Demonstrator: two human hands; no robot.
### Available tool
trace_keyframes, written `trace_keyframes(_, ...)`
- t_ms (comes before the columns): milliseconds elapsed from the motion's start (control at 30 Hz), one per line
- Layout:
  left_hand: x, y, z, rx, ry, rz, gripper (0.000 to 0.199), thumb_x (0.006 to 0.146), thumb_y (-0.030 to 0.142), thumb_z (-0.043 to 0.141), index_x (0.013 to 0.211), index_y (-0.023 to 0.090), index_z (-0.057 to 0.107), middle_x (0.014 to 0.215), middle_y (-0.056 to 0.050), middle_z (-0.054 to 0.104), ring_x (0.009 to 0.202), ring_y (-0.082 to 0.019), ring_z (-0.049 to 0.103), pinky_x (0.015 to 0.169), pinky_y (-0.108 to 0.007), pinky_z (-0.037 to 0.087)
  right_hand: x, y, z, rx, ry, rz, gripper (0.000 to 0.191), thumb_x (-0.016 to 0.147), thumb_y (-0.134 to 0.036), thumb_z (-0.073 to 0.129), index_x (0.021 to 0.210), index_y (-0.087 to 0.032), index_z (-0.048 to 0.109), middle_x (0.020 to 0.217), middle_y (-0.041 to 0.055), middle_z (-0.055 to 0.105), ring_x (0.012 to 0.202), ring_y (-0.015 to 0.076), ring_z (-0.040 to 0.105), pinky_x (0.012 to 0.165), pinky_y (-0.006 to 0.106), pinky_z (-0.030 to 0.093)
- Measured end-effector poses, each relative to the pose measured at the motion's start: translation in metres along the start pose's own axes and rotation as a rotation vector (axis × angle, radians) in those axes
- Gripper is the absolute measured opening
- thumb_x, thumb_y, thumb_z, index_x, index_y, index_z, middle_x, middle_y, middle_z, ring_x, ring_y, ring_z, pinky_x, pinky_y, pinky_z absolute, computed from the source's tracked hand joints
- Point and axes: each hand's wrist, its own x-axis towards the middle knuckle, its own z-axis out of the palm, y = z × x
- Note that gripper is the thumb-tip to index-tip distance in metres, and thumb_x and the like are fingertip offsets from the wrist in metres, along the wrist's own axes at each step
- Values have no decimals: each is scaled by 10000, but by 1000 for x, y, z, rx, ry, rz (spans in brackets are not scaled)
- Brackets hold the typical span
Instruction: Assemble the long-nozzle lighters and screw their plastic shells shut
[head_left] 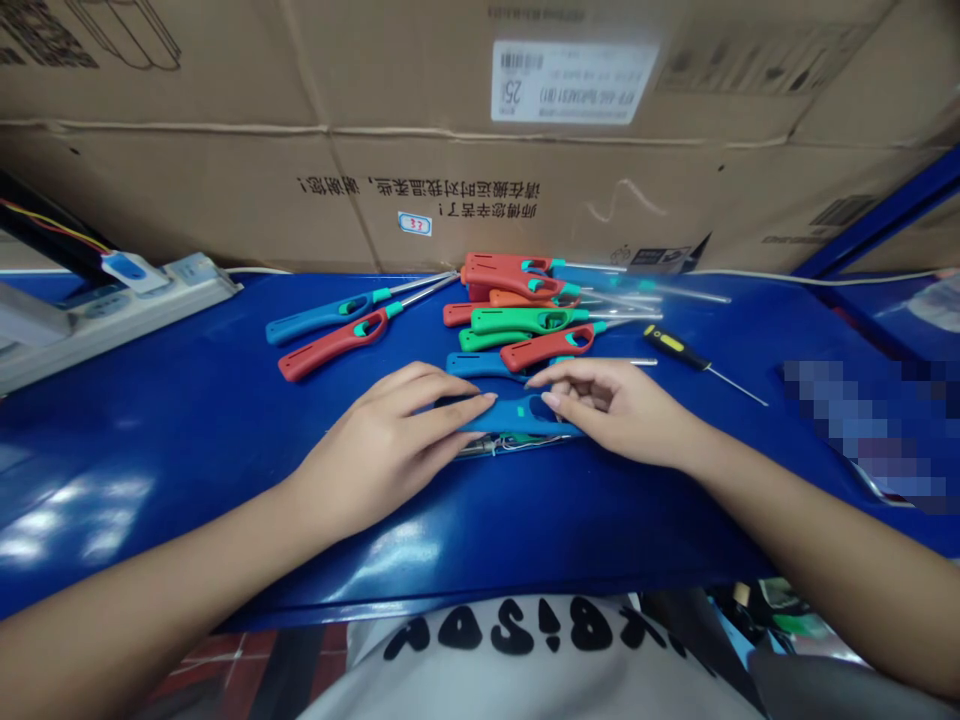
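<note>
A blue lighter casing [504,412] lies crosswise in front of me, with wires and metal parts of the lighter's inside [495,443] showing along its near edge. My left hand [386,440] grips the casing's left part, fingers over its top. At the trigger opening, my right hand [611,405] pinches the right part with curled fingers. Just beyond my hands lies a pile of long-necked lighters, among them a blue one [474,364], a red one [536,348] and a green one [517,320].
A blue lighter [322,318] and a red lighter [330,350] lie to the left. A black and yellow screwdriver [671,347] rests on the right. Large cardboard boxes [420,160] stand behind the blue table [187,450]. A white power strip [135,310] sits at the left.
</note>
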Motion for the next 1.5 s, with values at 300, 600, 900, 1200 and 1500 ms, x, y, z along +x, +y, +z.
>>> trace_keyframes(300,0,8,2,-88,-184,-111,405,1007,318,554,1396,211,596,1150,-101,718,1021,-238,681,891,-395,581,1,5,0,-237,-108,-356,227,938,-140,574,1129,-226,662,994,52,639,923,179,613,831,334,506)
trace_keyframes(600,-2,6,5,-157,-179,-120,327,1024,179,472,1295,170,655,1060,-80,689,970,-188,670,843,-309,564,-3,3,3,-291,-153,-444,230,982,-278,586,1187,-197,648,1014,72,591,962,183,562,855,336,491)
trace_keyframes(900,1,11,-2,-96,-276,-18,321,910,501,674,958,187,716,872,-32,674,793,-186,632,706,-311,491,-8,-2,1,-466,-238,-614,309,844,-478,748,932,-190,678,963,51,559,889,186,507,822,359,393)
trace_keyframes(1200,-1,17,-3,-133,-389,32,425,884,580,654,1043,190,702,870,-28,714,773,-203,683,667,-316,494,-22,-18,10,-378,-408,-520,157,972,-316,613,881,-188,618,1021,35,596,940,151,532,858,324,397)
trace_keyframes(1500,-5,10,1,35,-134,-3,375,973,288,623,1332,179,613,1130,-68,718,985,-211,691,846,-334,566,-8,-11,14,41,1,-99,264,994,-376,546,811,-189,575,726,-11,585,640,106,532,592,232,440)
